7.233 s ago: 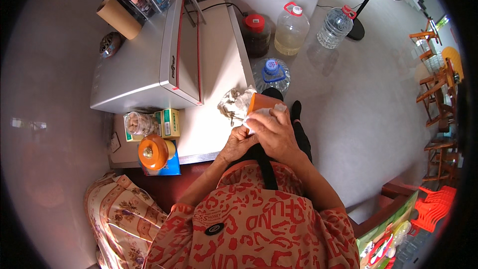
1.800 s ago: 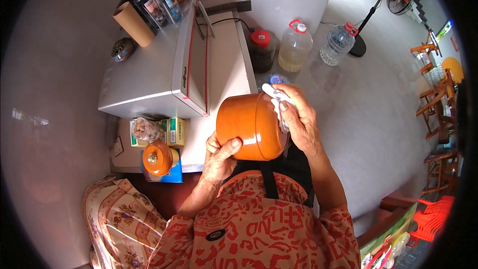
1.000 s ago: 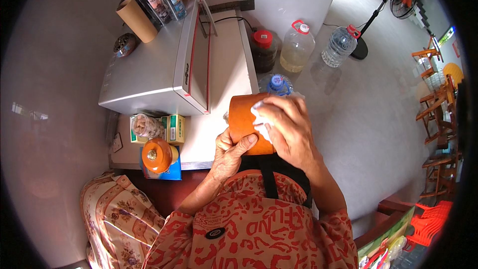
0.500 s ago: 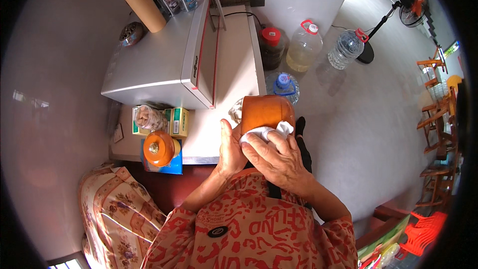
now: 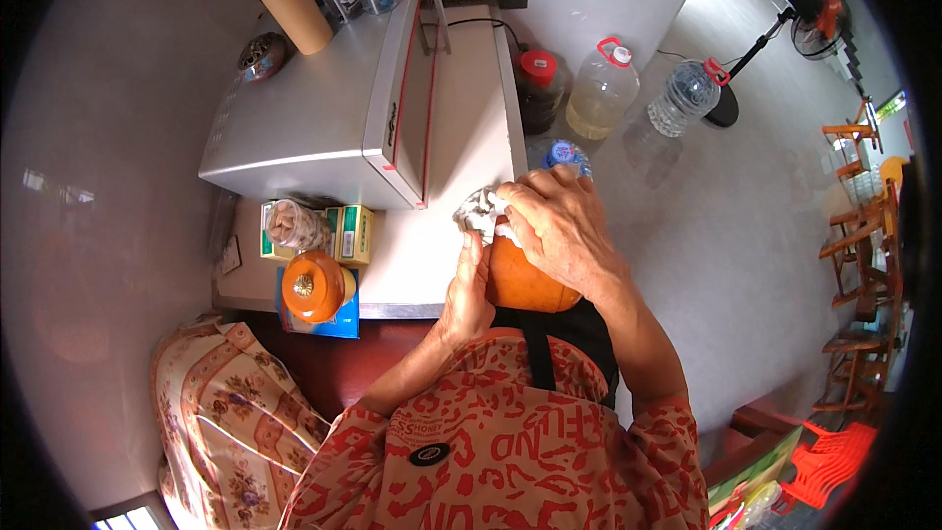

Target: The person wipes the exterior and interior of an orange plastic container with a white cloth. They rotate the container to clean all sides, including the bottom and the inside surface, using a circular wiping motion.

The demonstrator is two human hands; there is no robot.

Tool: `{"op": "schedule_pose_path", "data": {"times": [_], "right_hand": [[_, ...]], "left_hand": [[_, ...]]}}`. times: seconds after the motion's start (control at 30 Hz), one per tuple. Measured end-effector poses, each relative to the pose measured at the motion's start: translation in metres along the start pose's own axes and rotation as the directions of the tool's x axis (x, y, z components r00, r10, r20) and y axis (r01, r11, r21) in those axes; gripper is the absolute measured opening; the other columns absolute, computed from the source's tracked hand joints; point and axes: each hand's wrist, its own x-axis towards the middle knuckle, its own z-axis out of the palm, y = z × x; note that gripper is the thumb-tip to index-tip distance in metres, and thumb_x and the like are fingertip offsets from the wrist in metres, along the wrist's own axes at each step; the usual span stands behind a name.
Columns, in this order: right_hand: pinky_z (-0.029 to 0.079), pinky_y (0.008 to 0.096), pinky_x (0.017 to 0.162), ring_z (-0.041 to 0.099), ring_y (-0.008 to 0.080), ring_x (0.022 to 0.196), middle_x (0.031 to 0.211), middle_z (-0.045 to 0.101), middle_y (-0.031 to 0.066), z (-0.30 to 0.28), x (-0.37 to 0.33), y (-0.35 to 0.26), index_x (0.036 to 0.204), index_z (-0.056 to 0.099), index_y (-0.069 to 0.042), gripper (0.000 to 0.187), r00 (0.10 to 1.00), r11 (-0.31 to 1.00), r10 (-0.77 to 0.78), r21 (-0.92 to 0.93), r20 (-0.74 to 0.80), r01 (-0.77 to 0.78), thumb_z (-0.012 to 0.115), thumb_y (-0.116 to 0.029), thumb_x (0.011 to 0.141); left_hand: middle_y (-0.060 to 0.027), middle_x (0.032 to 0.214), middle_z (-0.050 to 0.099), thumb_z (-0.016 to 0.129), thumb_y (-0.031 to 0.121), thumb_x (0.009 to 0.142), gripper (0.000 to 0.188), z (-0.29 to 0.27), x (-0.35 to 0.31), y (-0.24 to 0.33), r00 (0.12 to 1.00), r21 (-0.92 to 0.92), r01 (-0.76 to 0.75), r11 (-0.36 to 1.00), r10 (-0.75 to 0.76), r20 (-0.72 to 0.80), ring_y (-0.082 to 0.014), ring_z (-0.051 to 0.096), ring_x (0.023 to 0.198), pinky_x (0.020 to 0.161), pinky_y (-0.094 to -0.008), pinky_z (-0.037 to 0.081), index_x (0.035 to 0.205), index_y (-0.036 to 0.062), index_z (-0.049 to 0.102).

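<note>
From my end, the rounded orange pot (image 5: 530, 280) looks smooth and softly shiny; the white wipe (image 5: 505, 230) is matt, cloth or paper I can't tell. I see satin metal on the boxy silver appliance (image 5: 304, 128), matt cardboard on the brown tube (image 5: 292, 8), clear plastic on the white-capped, red-handled jug (image 5: 601, 93).

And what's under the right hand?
The right hand covers part of the orange container; a bit of white cloth shows at its edge. What lies directly beneath is hidden.

Lettering (image 5: 563, 419) on shirt (image 5: 491, 451), appliance (image 5: 304, 128)
</note>
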Motion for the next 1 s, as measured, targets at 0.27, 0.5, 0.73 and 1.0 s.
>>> {"op": "schedule_pose_path", "data": {"times": [0.27,0.5,0.73,1.0], "right_hand": [[0.037,0.0416,0.079,0.050,0.0207,0.093,0.100,0.055,0.0038,0.002,-0.038,-0.025,0.099,0.064,-0.008,0.026,0.991,0.989,-0.116,-0.104,-0.060,0.109,0.062,-0.018,0.075],[0.038,0.0401,0.086,0.044,0.0204,0.107,0.121,0.051,0.0012,0.015,-0.088,-0.029,0.111,0.061,-0.012,0.031,0.972,0.963,-0.236,-0.135,-0.016,0.232,0.059,-0.022,0.082],[0.040,0.0350,0.079,0.051,0.0205,0.097,0.109,0.058,0.0013,0.010,-0.075,-0.015,0.106,0.063,-0.012,0.030,0.984,0.992,-0.126,-0.015,-0.122,0.125,0.068,-0.021,0.077],[0.047,0.0405,0.077,0.056,0.0321,0.090,0.098,0.061,0.0129,0.054,-0.065,0.033,0.103,0.063,-0.004,0.024,0.961,0.913,0.276,0.312,-0.002,-0.261,0.057,-0.004,0.079]], "left_hand": [[-0.0148,0.123,0.054,0.022,0.063,0.093,0.077,-0.004,0.009,0.001,0.987,-0.005,0.163,0.987,-0.163,0.008,-0.0243,0.054,0.112,0.098,-0.0389,0.042,0.128,0.0004,0.048],[-0.0162,0.127,0.051,0.035,0.044,0.098,0.053,-0.007,0.016,0.011,0.982,-0.254,0.160,0.954,-0.128,0.138,-0.0288,0.052,0.116,0.101,-0.0429,0.041,0.132,0.0034,0.042],[-0.0132,0.121,0.055,0.048,0.034,0.095,0.045,-0.014,0.016,0.005,0.953,-0.062,0.303,0.951,-0.304,-0.001,-0.0246,0.055,0.110,0.094,-0.0382,0.046,0.127,0.0023,0.046],[-0.0121,0.121,0.056,0.051,0.036,0.094,0.046,-0.029,0.031,-0.014,0.887,-0.116,0.448,0.886,-0.457,-0.066,-0.0259,0.055,0.111,0.098,-0.0415,0.042,0.126,0.0027,0.049]]}}
